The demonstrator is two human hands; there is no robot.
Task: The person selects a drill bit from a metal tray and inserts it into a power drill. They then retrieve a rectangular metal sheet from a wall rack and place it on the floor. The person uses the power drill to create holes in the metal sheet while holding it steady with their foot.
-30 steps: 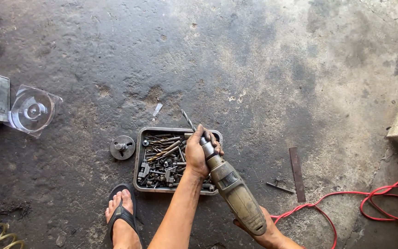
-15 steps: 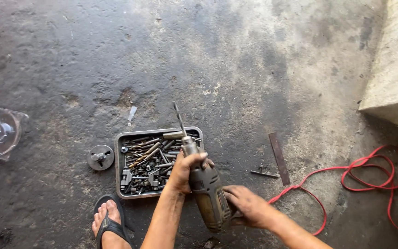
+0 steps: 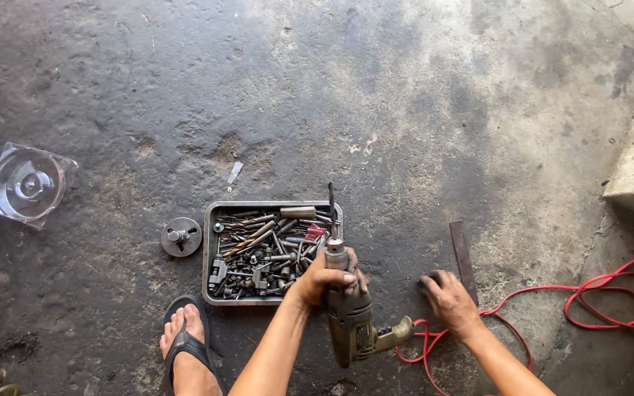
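on concrete floor (image 3: 420,110), left hand (image 3: 324,282) grips grimy drill (image 3: 350,319).

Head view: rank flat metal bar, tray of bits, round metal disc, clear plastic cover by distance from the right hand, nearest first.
From the right hand:
1. Flat metal bar, just beside it on the floor, right of the drill.
2. Tray of bits, to its left.
3. Round metal disc, left of the tray.
4. Clear plastic cover, far left.

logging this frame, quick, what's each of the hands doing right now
Left hand: closed around the front of the electric drill, near the chuck.
Right hand: off the drill, palm down on the concrete floor beside a flat metal strip, holding nothing visible.
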